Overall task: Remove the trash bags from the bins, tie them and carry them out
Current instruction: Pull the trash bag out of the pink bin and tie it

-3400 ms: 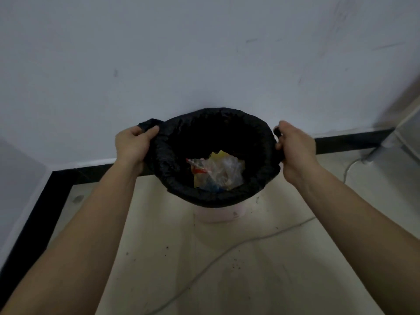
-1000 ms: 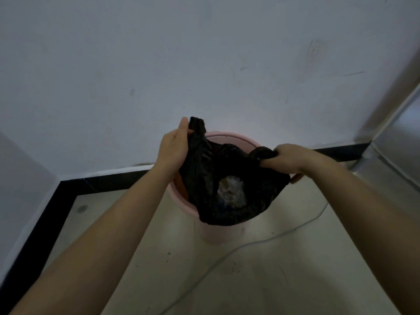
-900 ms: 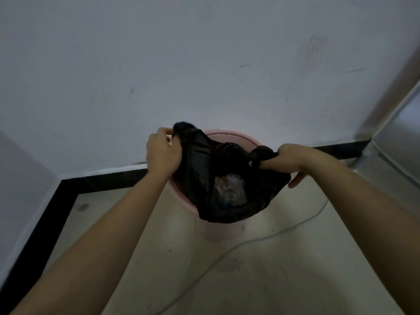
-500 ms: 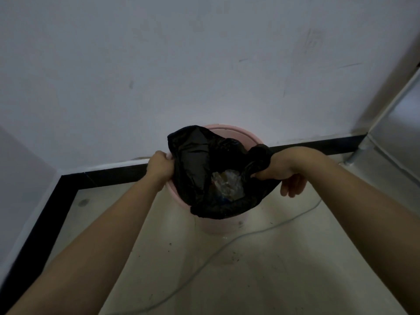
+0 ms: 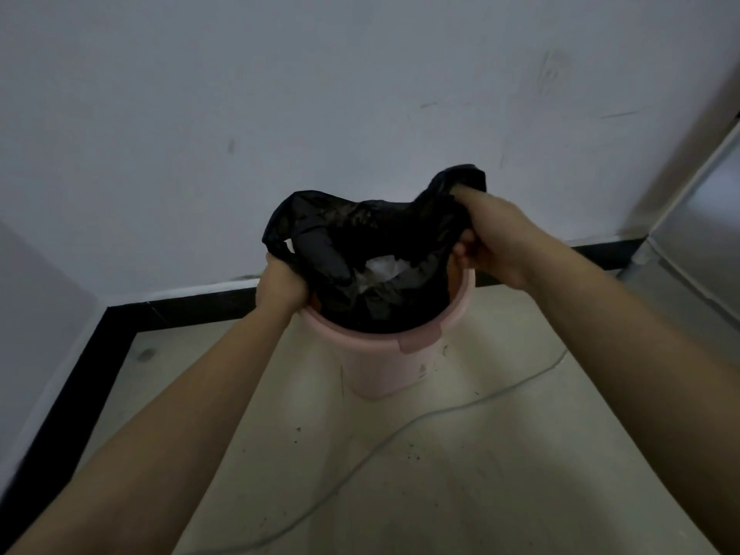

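A black trash bag (image 5: 376,230) sits in a pink bin (image 5: 386,364) on the floor against the white wall. The bag's rim is off the bin's edge and bunched upward. My left hand (image 5: 280,284) grips the bag's left edge at the bin's rim. My right hand (image 5: 494,234) grips the bag's right edge and holds it raised above the rim, with a flap of plastic sticking up over the knuckles. Pale crumpled trash (image 5: 380,270) shows through the bag's narrowed mouth.
A thin grey cable (image 5: 400,434) runs across the pale floor in front of the bin. A black skirting strip (image 5: 180,310) lines the wall and the left corner. A metal leg and panel (image 5: 688,194) stand at the right.
The bag's rim has come off the bin and been gathered inward. Since half a second ago my right hand has lifted its side higher and my left hand has dropped to the bin's rim.
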### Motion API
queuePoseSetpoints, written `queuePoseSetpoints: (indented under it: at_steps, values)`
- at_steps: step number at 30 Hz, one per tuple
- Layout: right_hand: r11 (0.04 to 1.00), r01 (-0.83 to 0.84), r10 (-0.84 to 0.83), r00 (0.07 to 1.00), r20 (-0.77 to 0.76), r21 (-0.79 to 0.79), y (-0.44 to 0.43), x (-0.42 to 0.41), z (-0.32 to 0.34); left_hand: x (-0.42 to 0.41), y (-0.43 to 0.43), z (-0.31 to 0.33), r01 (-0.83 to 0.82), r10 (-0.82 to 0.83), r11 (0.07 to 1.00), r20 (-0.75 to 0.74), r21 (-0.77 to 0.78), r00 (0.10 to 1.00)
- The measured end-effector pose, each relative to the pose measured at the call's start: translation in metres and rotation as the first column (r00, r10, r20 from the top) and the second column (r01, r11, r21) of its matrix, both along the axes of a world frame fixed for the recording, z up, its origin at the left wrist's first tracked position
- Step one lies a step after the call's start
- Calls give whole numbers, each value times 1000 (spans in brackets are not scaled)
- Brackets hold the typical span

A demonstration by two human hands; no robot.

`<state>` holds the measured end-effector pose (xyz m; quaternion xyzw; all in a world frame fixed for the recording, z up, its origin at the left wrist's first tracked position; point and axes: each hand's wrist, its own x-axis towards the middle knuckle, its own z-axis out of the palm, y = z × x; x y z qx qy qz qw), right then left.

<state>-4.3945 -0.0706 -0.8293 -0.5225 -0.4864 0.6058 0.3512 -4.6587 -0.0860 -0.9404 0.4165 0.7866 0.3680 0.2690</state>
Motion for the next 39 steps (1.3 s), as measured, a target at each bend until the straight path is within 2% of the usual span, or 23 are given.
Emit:
queuePoseSetpoints:
  at_steps: [2, 5, 6, 8, 9, 10, 12, 14, 16, 18, 19, 21, 22, 24, 27, 29, 31, 33, 35, 39]
  values:
    - [994, 34, -58, 972, 227, 108, 9, 11, -2, 3, -3, 10, -71, 76, 988, -33, 135, 997]
    - [963, -12, -128, 859, 496, 270, 18, 21, -10, 13, -5, 35, -208, 203, 941, 48, 267, 978]
    - [950, -51, -153, 785, 600, 308, 19, 24, -12, 16, -6, 46, -174, 174, 951, 20, 257, 984]
    - [935, -129, -181, 629, 756, 331, 21, 28, -16, 19, -5, 57, 5, 27, 987, -193, 161, 981]
    - [932, -149, -179, 605, 776, 331, 23, 30, -18, 19, -3, 59, 90, -54, 990, -301, 105, 952]
    - [927, -157, -178, 618, 766, 342, 25, 32, -17, 20, 0, 63, 150, -96, 981, -368, 121, 925]
    - [900, -127, -214, 705, 676, 418, 30, 34, -9, 25, 5, 77, 180, -52, 923, -353, 339, 934]
    - [869, -15, -259, 838, 481, 495, 32, 33, 4, 32, 7, 99, 95, 10, 826, -183, 556, 983]
    - [863, 107, -259, 933, 250, 494, 32, 29, 15, 35, 8, 120, 6, 41, 740, -54, 672, 998]
    - [864, 181, -254, 963, 96, 470, 31, 25, 20, 37, 7, 131, -28, 28, 698, 12, 715, 1000]
    - [864, 193, -250, 966, 65, 465, 32, 24, 20, 38, 6, 133, -39, -3, 691, 57, 722, 998]
    - [857, 172, -238, 968, 76, 485, 32, 26, 14, 37, 7, 126, -50, -104, 701, 171, 711, 980]
    - [847, 142, -237, 963, 125, 512, 31, 27, 8, 34, 7, 118, -24, -130, 723, 169, 691, 977]
    - [848, 63, -242, 929, 279, 527, 30, 33, -13, 25, 7, 94, 80, -134, 803, 49, 590, 990]
    - [930, -68, -116, 878, 464, 361, 28, 45, -52, 13, -3, 53, 176, -170, 925, -49, 337, 984]
    - [949, -221, 34, 781, 624, 225, 28, 49, -71, 10, -8, 36, 246, -220, 955, -157, 168, 963]
    - [929, -334, 102, 645, 758, 159, 30, 51, -88, 9, -8, 26, 319, -298, 946, -237, 57, 925]
    - [907, -388, 98, 572, 814, 163, 34, 50, -101, 11, -3, 23, 370, -354, 928, -184, 55, 917]
    - [889, -418, 84, 551, 830, 188, 41, 47, -109, 16, 6, 21, 409, -396, 906, -121, 106, 910]
    - [872, -457, 90, 504, 859, 177, 42, 40, -105, 26, 29, 14, 464, -406, 878, -332, 115, 852]
